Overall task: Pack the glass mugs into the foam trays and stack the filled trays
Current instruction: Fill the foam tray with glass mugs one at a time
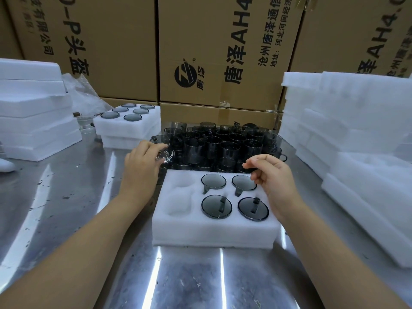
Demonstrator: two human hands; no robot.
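Note:
A white foam tray (214,233) lies on the steel table in front of me. Several dark glass mugs (216,206) sit bottom-up in its middle and right pockets; the two left pockets (181,197) hold nothing. Behind the tray stands a crowd of loose smoky glass mugs (223,148). My left hand (140,166) grips one glass mug (163,150) at the left edge of that crowd, tilted. My right hand (270,177) hovers over the tray's far right corner, fingers loosely curled, holding nothing that I can see.
Filled foam trays (127,128) are stacked at the back left. Piles of foam sheets stand at far left (33,121) and right (356,134). Brown cartons (223,52) wall off the back. Clear glassware (85,124) sits beside the left pile.

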